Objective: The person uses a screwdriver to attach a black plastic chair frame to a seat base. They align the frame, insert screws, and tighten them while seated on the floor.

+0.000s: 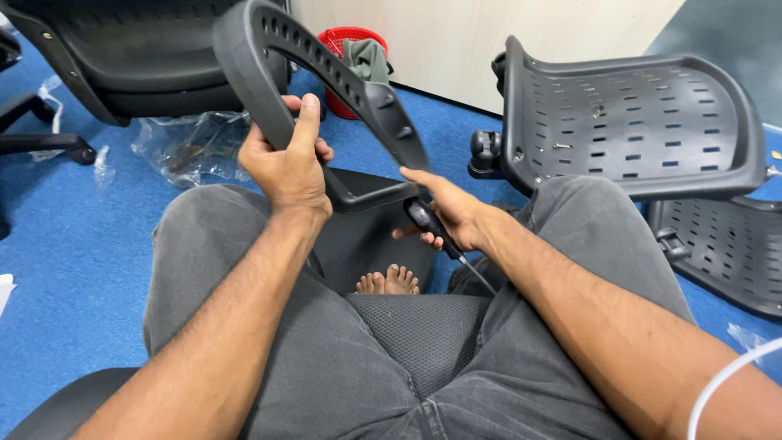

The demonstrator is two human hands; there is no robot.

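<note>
My left hand [287,160] grips a curved black plastic chair armrest [326,77] by its left bar, thumb up along it, holding it above my knees. The armrest loops up and back down to a flat base near my right hand. My right hand [449,213] holds a black-handled screwdriver [430,225], its thin metal shaft pointing down toward my lap, with the index finger stretched against the armrest's lower end. I sit on a mesh seat with grey trousers, bare feet [388,282] on the floor between my knees.
A perforated black chair back panel [631,122] stands to the right, a second one [729,248] lying below it. A black chair [122,57] is at upper left beside crumpled clear plastic [187,147]. A red basket [346,45] sits by the wall on blue carpet [73,244].
</note>
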